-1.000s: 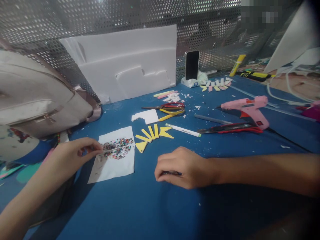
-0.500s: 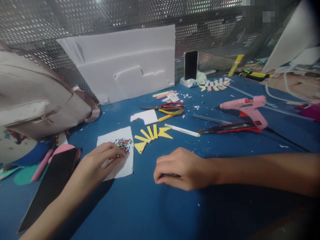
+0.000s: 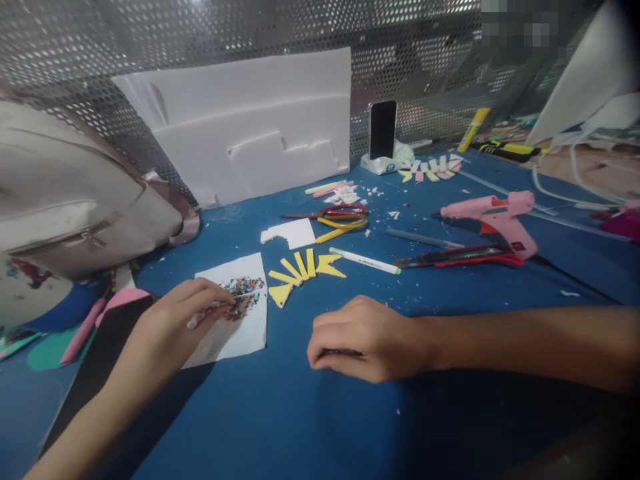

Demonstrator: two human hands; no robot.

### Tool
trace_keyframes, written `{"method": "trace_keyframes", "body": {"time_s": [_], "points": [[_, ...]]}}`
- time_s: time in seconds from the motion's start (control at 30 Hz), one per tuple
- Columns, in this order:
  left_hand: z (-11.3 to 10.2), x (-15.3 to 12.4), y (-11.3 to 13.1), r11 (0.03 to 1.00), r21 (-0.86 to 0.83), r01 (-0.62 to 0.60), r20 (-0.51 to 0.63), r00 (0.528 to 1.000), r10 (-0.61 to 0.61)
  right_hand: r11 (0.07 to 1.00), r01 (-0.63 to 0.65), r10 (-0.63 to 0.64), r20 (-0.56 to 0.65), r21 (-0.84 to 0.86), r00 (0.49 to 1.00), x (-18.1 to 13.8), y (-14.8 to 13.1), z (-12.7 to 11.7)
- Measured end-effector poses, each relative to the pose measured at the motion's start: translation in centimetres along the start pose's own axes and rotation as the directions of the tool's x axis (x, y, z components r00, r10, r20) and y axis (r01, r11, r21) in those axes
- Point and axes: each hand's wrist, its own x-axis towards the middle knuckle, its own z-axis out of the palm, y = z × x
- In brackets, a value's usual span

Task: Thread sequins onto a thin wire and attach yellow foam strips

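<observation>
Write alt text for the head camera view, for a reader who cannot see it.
A person's left hand holds a thin white stick to a pile of multicoloured glitter on a white paper sheet, while the right hand rests closed on a blue table. Behind lie yellow cut-out pieces, scissors, a white pen and a pink glue gun.

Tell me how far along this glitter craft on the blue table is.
Done, by the look of it: yellow foam strips and triangles are cut and fanned out beside the white paper sheet. In hand: the left hand holds a thin white stick in the pile of multicoloured glitter; the right hand is closed on a small dark object. Left: the yellow pieces show no glitter, and the pink glue gun lies unused.
</observation>
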Motion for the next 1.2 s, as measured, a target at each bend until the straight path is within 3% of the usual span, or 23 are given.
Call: {"method": "trace_keyframes", "body": {"time_s": [0.27,1.2], "points": [[0.1,0.2,0.5,1.0,-0.01,-0.002,0.078,0.997,0.003,1.0,-0.004,0.004,-0.004,-0.005,1.0,0.1,0.0,0.0],[0.5,0.6,1.7,0.998,-0.036,0.046,0.127,0.991,-0.041,1.0,0.006,-0.007,0.014,0.006,1.0,0.1,0.0,0.0]]}}
